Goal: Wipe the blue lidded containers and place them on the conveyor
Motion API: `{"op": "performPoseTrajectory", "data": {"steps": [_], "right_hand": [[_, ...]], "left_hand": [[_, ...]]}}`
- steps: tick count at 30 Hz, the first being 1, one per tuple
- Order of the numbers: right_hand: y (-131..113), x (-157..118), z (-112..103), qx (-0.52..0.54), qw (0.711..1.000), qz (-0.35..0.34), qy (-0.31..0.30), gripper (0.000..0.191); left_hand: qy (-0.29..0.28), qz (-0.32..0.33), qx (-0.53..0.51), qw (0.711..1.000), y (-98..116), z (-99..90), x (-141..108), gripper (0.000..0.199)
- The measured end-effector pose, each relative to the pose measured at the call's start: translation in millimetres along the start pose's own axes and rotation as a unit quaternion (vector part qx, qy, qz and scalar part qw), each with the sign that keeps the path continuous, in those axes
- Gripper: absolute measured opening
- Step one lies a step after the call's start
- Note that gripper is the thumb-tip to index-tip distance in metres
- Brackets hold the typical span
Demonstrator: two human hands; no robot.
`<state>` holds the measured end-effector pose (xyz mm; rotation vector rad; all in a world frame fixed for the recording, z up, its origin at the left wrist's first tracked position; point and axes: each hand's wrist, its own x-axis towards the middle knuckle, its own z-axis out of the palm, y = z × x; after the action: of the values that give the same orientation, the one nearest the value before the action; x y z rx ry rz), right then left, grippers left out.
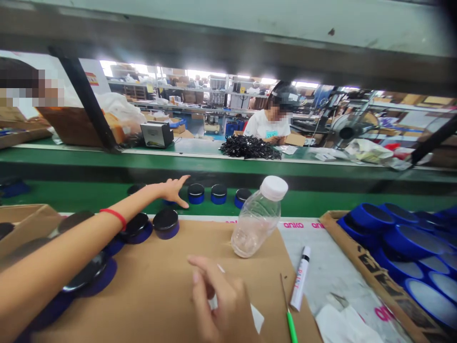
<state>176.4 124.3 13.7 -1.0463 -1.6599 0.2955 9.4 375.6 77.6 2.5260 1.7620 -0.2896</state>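
Note:
My left hand [174, 190] reaches out over the green conveyor, thumb and fingers spread with nothing between them. Just to its right stand small round blue containers with black lids [196, 194]. Under and beside my left forearm are more of these, one [166, 224] on the cardboard sheet [160, 276]. My right hand [223, 305] is low over the cardboard, its fingers curled; a bit of white material shows behind them, and whether it is gripped is unclear. A clear plastic bottle [257, 224] with a white cap stands tilted in view beyond it.
A paint marker [300, 278] and a green-handled pointed tool [291, 326] lie right of my right hand. At the right is a cardboard box [360, 267] of blue containers. Across the conveyor, a person sits behind a pile of black parts [250, 146].

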Motion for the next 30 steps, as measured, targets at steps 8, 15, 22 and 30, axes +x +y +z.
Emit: {"op": "performPoseTrajectory", "data": {"steps": [8, 15, 22, 30], "right_hand": [[0, 1, 4, -0.006, 1.000, 0.004, 0.000, 0.031], [-5, 3, -7, 0.004, 1.000, 0.003, 0.018, 0.025], [-13, 2, -17, 0.050, 0.997, -0.024, 0.055, 0.026], [-20, 7, -28, 0.049, 0.999, 0.004, 0.013, 0.026]], "left_hand": [[0.045, 0.082, -0.013, 0.996, 4, 18.7, 3, 0.047], [0.173, 0.048, -0.052, 0.982, 25, -37.5, -35, 0.057], [0.186, 0.097, -0.106, 0.972, 50, -0.7, -164, 0.064], [0.211, 0.110, -0.137, 0.962, 22, 79.4, -204, 0.053]]}}
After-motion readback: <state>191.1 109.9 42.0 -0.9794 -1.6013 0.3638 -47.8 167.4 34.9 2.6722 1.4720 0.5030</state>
